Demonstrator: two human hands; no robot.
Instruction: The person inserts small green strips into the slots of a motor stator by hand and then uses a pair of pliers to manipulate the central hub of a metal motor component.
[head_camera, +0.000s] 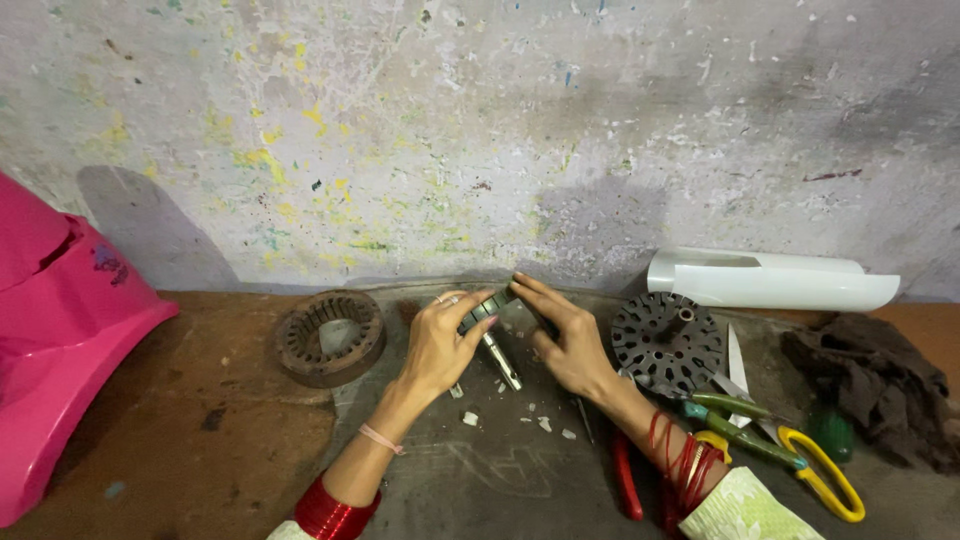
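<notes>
My left hand (440, 345) and my right hand (565, 340) meet over the small motor part (482, 312), a grey ribbed core with a metal shaft (503, 364) that points down toward me. The fingers of both hands are closed on this core from two sides; the left fingers curl around its near edge, the right fingers lie flat along its far edge, so most of it is hidden. It rests low on the dark work mat (480, 470), close to the stained wall (480, 120). To do this well, I think I must keep the core steady with one hand and press evenly with the other, so the shaft does not tilt. Small white scraps (470, 418) lie just under my wrists. On my left sits a rusty stator ring (331, 336), apart from my hand. On my right are a black slotted rotor disc (667, 340), green-handled pliers (735, 415), yellow-handled scissors (825, 475), a dark rag (880, 385) and a white curved plastic piece (770, 278). A pink plastic cover (60, 350) stands far left.
</notes>
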